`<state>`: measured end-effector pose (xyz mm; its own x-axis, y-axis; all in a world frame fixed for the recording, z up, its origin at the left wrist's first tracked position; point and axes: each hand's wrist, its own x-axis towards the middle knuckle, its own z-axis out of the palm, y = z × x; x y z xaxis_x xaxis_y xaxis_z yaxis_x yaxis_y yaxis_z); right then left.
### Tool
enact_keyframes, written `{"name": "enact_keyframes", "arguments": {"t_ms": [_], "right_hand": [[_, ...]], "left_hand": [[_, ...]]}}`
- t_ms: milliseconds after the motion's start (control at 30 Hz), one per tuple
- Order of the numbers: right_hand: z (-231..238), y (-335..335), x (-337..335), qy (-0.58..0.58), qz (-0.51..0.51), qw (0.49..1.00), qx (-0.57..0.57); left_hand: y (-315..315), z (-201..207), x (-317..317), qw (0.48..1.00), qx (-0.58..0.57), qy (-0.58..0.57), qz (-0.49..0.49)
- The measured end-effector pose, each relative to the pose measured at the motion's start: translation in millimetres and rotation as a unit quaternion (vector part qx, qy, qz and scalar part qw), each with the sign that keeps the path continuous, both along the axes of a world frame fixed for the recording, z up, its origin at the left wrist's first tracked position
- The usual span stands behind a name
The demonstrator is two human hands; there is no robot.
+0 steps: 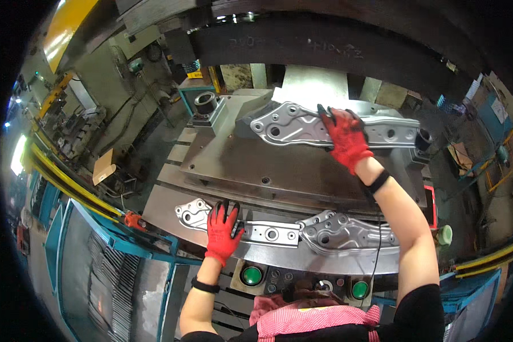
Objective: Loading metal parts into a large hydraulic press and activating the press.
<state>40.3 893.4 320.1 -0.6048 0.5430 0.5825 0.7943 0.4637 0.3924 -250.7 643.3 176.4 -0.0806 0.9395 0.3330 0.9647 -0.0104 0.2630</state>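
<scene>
My right hand (pixel 346 137) is over the far metal bracket (pixel 305 128), left hand (pixel 222 231) over the near-left bracket (pixel 255 232); can't tell if either grips.

We wear a red glove (pixel 222 244) with black fingertips on our left hand (pixel 223 231), and a matching red one, darkly smudged across its back, covers our right hand (pixel 346 134). A plain black wristband (pixel 205 285) circles each wrist. Our short black sleeves (pixel 419 310) end above the elbow. Pinkish-red checked cloth (pixel 310 324), with a small yellow mark, spans our front. A thin dark cord (pixel 380 233) hangs beside our right forearm.
</scene>
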Motion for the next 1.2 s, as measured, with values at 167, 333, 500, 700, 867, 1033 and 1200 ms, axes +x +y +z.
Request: {"name": "enact_keyframes", "arguments": {"t_ms": [167,333,500,700,867,1033,1200], "right_hand": [[-66.7,66.9,-63.8,0.034,-0.016,0.998,0.052],[-60.3,58.3,-59.3,0.014,-0.013,1.0,0.022],[-11.7,24.9,-39.1,-0.084,-0.05,0.987,-0.13],[14.8,-130.5,65.3,0.151,0.066,0.958,-0.235],[-106.0,-254.4,235.2,0.428,-0.292,0.844,-0.14],[-298.4,-371.0,290.3,0.55,-0.434,0.623,-0.348],[-415.9,-387.7,282.2,0.499,-0.385,0.566,-0.531]], "left_hand": [[-40.9,-0.2,-13.4,0.997,0.008,-0.012,0.075],[-95.9,-33.5,-24.5,0.98,-0.023,-0.037,0.194],[-136.8,-98.1,-7.2,0.938,-0.029,-0.139,0.317],[-165.7,-216.0,5.9,0.826,-0.265,-0.421,0.264],[-131.6,-216.6,11.2,0.769,-0.341,-0.496,0.217],[-128.8,-228.3,-2.6,0.792,-0.383,-0.428,0.209],[-127.2,-235.6,0.3,0.795,-0.331,-0.472,0.188]]}}
